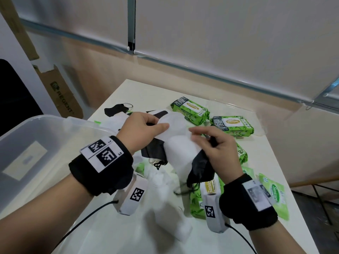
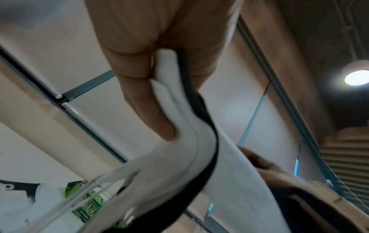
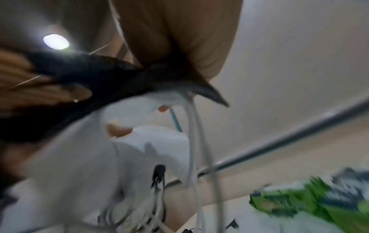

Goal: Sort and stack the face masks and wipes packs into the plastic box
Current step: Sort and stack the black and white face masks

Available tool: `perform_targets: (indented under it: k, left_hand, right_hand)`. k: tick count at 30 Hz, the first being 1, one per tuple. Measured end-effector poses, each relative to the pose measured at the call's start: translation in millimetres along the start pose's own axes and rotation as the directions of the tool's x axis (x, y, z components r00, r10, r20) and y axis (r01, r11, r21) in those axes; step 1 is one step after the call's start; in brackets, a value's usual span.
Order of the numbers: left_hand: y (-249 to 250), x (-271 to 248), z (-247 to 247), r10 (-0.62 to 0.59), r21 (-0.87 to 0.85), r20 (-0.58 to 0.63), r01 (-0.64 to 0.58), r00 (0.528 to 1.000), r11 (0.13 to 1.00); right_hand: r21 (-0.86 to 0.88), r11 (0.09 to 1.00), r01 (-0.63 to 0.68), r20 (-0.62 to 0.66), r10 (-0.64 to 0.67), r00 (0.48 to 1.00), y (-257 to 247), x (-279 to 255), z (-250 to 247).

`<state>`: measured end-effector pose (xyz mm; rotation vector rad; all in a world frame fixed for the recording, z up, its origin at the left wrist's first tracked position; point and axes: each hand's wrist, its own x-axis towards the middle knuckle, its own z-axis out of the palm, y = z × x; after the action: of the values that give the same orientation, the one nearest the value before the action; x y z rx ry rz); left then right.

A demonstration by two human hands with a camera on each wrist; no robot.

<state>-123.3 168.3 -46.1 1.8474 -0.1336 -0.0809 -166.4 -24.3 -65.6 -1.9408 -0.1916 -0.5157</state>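
My left hand pinches one end of a bundle of white and black face masks held above the table; in the left wrist view its thumb and fingers clamp the white and black layers. My right hand grips the other end, where a black mask hangs down with its loops. The right wrist view shows the same black mask pinched, white loops dangling. Several green wipes packs lie on the table. The clear plastic box stands at the left.
A lone black mask lies at the table's far left corner. More white masks lie blurred near the front edge. A flat green wipes pack sits near the right edge. Cardboard leans by the wall, beyond the box.
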Motion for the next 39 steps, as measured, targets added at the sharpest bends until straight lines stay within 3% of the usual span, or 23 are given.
perform_targets:
  k: [3, 6, 9, 12, 15, 17, 19, 22, 24, 27, 29, 33, 37, 39]
  left_hand:
    - [2, -4, 7, 0.047, 0.037, 0.034, -0.048, 0.998, 0.998]
    - [6, -9, 12, 0.079, 0.008, 0.081, -0.08, 0.994, 0.997]
    - [8, -13, 12, 0.099, -0.01, 0.147, -0.099, 0.984, 0.995]
    - [6, -13, 13, 0.109, -0.054, 0.206, -0.1, 0.972, 0.994]
    - [5, -10, 14, 0.177, 0.026, 0.142, -0.182, 0.974, 0.983]
    - [7, -5, 5, 0.234, 0.093, 0.069, -0.24, 0.97, 0.966]
    - [12, -2, -10, 0.293, 0.18, 0.062, -0.3, 0.954, 0.937]
    - [29, -3, -34, 0.278, 0.229, 0.195, -0.32, 0.94, 0.92]
    - [42, -6, -45, 0.235, 0.239, 0.333, -0.323, 0.913, 0.916]
    - [53, -6, -46, 0.082, 0.242, 0.574, -0.264, 0.815, 0.934]
    - [51, -6, -35, 0.018, 0.234, 0.645, -0.22, 0.764, 0.947]
    - [36, -3, -3, 0.112, 0.305, 0.562, -0.331, 0.82, 0.893]
    - [21, 2, 6, 0.074, 0.209, 0.475, -0.194, 0.877, 0.958]
    - [18, 5, 3, 0.084, 0.154, 0.367, -0.15, 0.926, 0.977]
  right_hand:
    - [-0.081, 0.995, 0.053, 0.117, -0.044, 0.992, -10, -3, 12]
    - [-0.077, 0.995, -0.058, 0.169, 0.07, 0.983, -17, -7, 18]
    - [-0.001, 0.995, -0.103, 0.139, 0.102, 0.985, -19, -9, 19]
    - [-0.028, 0.998, -0.059, 0.088, 0.061, 0.994, -12, -8, 19]
    - [-0.043, 0.999, -0.031, 0.004, 0.031, 1.0, -4, -5, 20]
    - [0.014, 0.996, -0.092, -0.017, 0.093, 0.996, 1, -2, 15]
    - [0.087, 0.978, -0.19, 0.045, 0.186, 0.981, 4, 1, 4]
    - [0.198, 0.924, -0.328, 0.166, 0.299, 0.94, 6, 4, -10]
    - [0.197, 0.915, -0.351, 0.203, 0.313, 0.928, 8, 5, -15]
    - [0.148, 0.928, -0.342, 0.263, 0.296, 0.918, 8, 6, -15]
    - [0.12, 0.937, -0.329, 0.327, 0.275, 0.904, 4, 5, -12]
    - [0.102, 0.953, -0.284, 0.417, 0.219, 0.882, -6, 6, -4]
    - [0.146, 0.94, -0.307, 0.363, 0.238, 0.901, -7, 7, -6]
    - [0.182, 0.925, -0.334, 0.319, 0.266, 0.91, -5, 6, -9]
